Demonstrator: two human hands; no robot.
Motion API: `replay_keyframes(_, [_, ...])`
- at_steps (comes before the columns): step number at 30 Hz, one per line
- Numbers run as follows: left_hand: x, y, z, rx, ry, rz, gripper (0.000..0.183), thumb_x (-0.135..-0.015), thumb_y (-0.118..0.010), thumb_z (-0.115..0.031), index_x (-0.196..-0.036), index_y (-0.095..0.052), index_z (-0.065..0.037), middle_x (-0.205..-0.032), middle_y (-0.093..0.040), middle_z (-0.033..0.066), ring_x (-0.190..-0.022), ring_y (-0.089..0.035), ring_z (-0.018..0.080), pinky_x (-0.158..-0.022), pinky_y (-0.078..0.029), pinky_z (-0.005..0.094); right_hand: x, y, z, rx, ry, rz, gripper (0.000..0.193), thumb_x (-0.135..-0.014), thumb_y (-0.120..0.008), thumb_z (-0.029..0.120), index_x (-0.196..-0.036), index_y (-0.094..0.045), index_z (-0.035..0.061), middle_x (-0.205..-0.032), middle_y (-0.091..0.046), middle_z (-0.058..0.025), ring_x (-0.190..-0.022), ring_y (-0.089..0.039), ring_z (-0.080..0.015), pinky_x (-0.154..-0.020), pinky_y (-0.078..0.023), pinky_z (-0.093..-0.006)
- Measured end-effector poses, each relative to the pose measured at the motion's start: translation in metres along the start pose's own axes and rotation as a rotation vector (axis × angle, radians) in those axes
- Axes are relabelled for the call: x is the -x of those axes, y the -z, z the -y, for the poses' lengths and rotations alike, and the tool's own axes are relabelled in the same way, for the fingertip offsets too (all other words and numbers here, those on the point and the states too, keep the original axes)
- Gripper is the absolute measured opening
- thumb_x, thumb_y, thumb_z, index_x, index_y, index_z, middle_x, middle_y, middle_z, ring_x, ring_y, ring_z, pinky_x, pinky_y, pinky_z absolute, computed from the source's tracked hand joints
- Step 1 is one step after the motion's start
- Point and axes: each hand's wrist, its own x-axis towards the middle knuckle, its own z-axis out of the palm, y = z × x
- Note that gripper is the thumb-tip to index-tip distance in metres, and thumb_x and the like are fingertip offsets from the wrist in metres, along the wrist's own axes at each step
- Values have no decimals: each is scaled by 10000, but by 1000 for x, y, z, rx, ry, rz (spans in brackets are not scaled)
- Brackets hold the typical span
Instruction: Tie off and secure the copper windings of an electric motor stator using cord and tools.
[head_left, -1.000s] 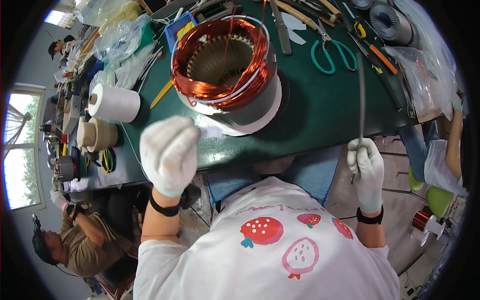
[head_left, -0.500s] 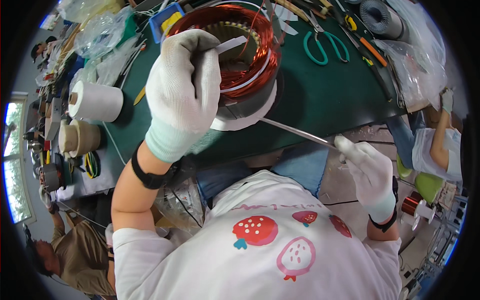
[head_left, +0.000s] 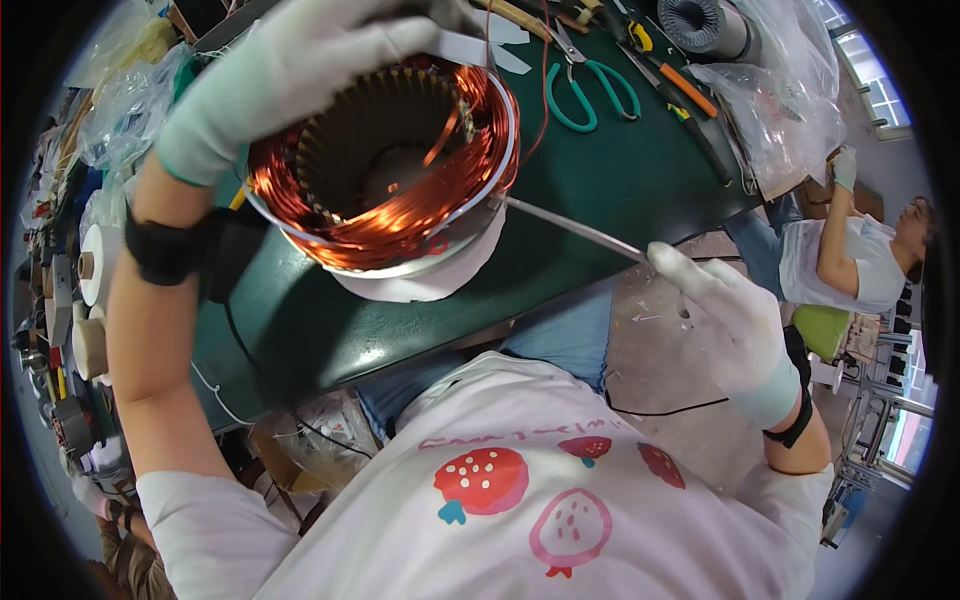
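Observation:
A motor stator (head_left: 400, 238), ringed with copper windings, stands on the green table, with a white round piece (head_left: 425, 285) under its near side. My left hand (head_left: 300, 70), in a white glove, reaches over its far side. A small white strip (head_left: 468, 48) sticks out at those fingers, pinched between them, though the hand is partly blurred. My right hand (head_left: 720, 320), gloved too, is closed round the end of a thin metal rod (head_left: 575, 228). The rod's far tip meets the stator's right side, just below the windings. A loose copper wire (head_left: 546, 100) rises beside the stator.
Teal-handled scissors (head_left: 590, 95), an orange-handled tool (head_left: 688, 90) and a grey ribbed roll (head_left: 692, 25) lie at the far right beside clear plastic bags (head_left: 775, 110). White spools (head_left: 95, 265) stand at the left. A co-worker (head_left: 845, 240) is at the right.
The view has turned, so the stator sits further left and shows more of its inside. My left hand has moved up and left across the stator's far side. The rod still touches the stator.

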Motion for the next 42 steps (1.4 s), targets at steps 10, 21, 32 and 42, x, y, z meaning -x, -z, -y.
replay_keyframes(10, [2, 4, 4, -36, 207, -22, 122, -980, -582, -87, -1049, -588, 14, -898, -626, 152, -866, -624, 234, -802, -489, 336, -56, 32, 1, 89, 74, 159, 489, -924, -482, 91, -1396, -608, 70, -731, -536, -82, -648, -552, -202, -642, -468, -284])
replay_keyframes(21, [12, -26, 32, -10, 129, -287, 119, -898, -622, -40, -1001, -565, -17, -887, -602, 167, -864, -622, 334, -790, -491, 378, -92, -5, -33, -358, 18, 178, 396, -899, -558, 71, -1267, -662, -33, -715, -590, -63, -594, -548, -160, -588, -473, -281])
replay_keyframes(32, [7, -20, 24, 270, 186, -212, 53, -974, -546, -17, -1011, -573, 8, -951, -627, 48, -934, -611, 126, -884, -493, 271, -83, -70, -65, -504, 216, -110, 409, -919, -522, -92, -1295, -662, -12, -735, -537, -13, -616, -501, -105, -592, -453, -252])
replay_keyframes(42, [123, -47, -57, -506, -116, -434, 176, -807, -653, -50, -968, -613, -109, -1154, -645, 124, -1123, -600, 380, -1111, -368, 525, -5, -23, -49, -244, -49, -229, 463, -827, -539, -96, -1237, -712, 33, -748, -613, -87, -642, -595, -181, -634, -502, -277])
